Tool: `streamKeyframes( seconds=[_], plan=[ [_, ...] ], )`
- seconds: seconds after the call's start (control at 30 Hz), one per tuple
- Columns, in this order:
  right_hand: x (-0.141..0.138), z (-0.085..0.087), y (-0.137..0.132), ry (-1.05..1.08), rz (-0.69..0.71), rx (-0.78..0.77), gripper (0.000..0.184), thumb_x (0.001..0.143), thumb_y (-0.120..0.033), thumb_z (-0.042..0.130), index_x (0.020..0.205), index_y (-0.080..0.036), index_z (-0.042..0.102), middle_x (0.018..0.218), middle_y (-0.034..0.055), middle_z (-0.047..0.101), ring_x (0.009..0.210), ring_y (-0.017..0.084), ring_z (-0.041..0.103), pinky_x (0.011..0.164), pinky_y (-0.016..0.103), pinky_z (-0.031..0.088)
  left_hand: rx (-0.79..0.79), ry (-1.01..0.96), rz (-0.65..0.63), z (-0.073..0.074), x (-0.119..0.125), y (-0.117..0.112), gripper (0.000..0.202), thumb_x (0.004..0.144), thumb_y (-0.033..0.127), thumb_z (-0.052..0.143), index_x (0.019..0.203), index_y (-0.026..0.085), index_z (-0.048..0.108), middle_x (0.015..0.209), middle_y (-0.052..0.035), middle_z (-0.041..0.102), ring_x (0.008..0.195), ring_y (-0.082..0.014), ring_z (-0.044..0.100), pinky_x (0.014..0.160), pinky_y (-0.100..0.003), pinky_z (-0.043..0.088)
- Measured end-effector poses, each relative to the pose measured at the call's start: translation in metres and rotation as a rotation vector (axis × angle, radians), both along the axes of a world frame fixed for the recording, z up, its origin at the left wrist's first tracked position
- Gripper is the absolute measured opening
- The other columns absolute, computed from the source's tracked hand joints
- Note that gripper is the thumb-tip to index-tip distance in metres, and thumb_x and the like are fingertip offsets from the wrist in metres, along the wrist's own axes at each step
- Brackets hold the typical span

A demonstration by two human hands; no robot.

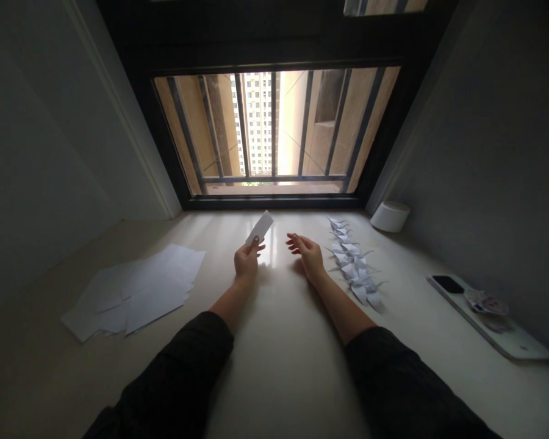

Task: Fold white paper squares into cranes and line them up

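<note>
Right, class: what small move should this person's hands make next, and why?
Probably bring the bare right hand to the upper end of the narrow white paper rectangle: only the bare left hand grips it, near its lower end, and the right appears empty.

Window frame (pixel 274 201): black, thick, across far end of ledge; sliver of another pane above, toward right.
Metal bars (pixel 273 122): dark, mostly upright, beyond the opening, joined low down by a crossbar (pixel 288 178).
High-rise (pixel 258 122): outdoors, pale, rows of small windows, visible between bars.
Tan walls (pixel 224 122): either side of high-rise; dark recess (pixel 329 94) at right.
Ledge (pixel 279 378): cream, glossy, reflecting window light.
Side walls (pixel 494 152): grey, shaded, flanking ledge.
White cylinder (pixel 390 217): far right corner, beside wall; exact kind unclear.
Smartphone (pixel 526 346): near right wall, pale back up, dark camera block (pixel 447 284) at far end.
Rounded phone grip (pixel 490 303): on phone's back; print too blurred to read.
</note>
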State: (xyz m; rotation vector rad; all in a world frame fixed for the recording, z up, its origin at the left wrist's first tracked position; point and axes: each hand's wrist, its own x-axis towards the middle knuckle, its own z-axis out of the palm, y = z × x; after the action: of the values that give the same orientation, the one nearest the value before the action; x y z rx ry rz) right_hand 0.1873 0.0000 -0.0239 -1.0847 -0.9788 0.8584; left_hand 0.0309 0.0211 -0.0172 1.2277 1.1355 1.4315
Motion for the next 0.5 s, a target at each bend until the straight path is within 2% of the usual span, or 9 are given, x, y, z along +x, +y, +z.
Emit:
streamKeyframes(
  seconds=[0.07,0.17,0.23,0.3,0.4,0.5],
  plan=[
    [-0.003,0.002,-0.001,-0.022,0.102,-0.009,0.048,0.071,-0.057,0.06,0.096,-0.016,0.068,0.087,0.0094,0.069,0.072,0.017,0.062,0.062,0.028,0.047,0.059,0.138,-0.011,0.0,0.0,-0.004,0.044,0.077,0.052,0.056,0.101,0.017,0.069,0.1,-0.0117,0.07,0.084,-0.0236,0.065,0.07,-0.03,0.045],
    [-0.006,0.003,-0.001,0.013,0.209,-0.021,0.046,0.072,-0.057,0.06,0.096,-0.018,0.065,0.091,0.0089,0.069,0.078,0.019,0.065,0.065,0.028,0.048,0.172,0.401,-0.049,0.004,0.001,-0.014,0.032,0.076,0.038,0.061,0.107,0.029,0.067,0.108,-0.0061,0.068,0.086,-0.0243,0.063,0.078,-0.034,0.044],
    [-0.006,0.002,0.0,0.032,0.215,-0.029,0.044,0.071,-0.057,0.061,0.092,-0.019,0.063,0.088,0.0076,0.069,0.079,0.02,0.066,0.066,0.028,0.049,0.248,0.461,-0.098,0.008,0.002,-0.02,0.035,0.075,0.025,0.061,0.109,0.033,0.066,0.114,-0.0025,0.065,0.097,-0.0247,0.061,0.084,-0.035,0.043],
    [-0.005,0.001,0.0,0.038,0.212,-0.028,0.044,0.069,-0.057,0.063,0.09,-0.019,0.063,0.086,0.0062,0.068,0.079,0.02,0.066,0.067,0.029,0.05,0.309,0.483,-0.147,0.011,0.003,-0.023,0.039,0.073,0.019,0.061,0.109,0.034,0.065,0.117,-0.0008,0.064,0.105,-0.0245,0.058,0.089,-0.036,0.043],
    [-0.004,-0.001,0.001,0.055,0.218,-0.005,0.044,0.066,-0.055,0.067,0.093,-0.021,0.064,0.087,0.0051,0.069,0.08,0.02,0.066,0.069,0.03,0.05,0.39,0.522,-0.192,0.014,0.004,-0.025,0.041,0.072,0.023,0.064,0.113,0.031,0.064,0.118,-0.0031,0.062,0.109,-0.0247,0.056,0.093,-0.036,0.042],
    [-0.005,-0.002,0.0,0.07,0.202,0.01,0.042,0.066,-0.053,0.068,0.092,-0.02,0.065,0.085,0.0048,0.069,0.078,0.019,0.066,0.069,0.029,0.051,0.436,0.525,-0.233,0.015,0.004,-0.025,0.052,0.065,0.034,0.073,0.116,0.028,0.062,0.121,-0.0065,0.06,0.111,-0.0262,0.054,0.096,-0.035,0.041]
  ],
)
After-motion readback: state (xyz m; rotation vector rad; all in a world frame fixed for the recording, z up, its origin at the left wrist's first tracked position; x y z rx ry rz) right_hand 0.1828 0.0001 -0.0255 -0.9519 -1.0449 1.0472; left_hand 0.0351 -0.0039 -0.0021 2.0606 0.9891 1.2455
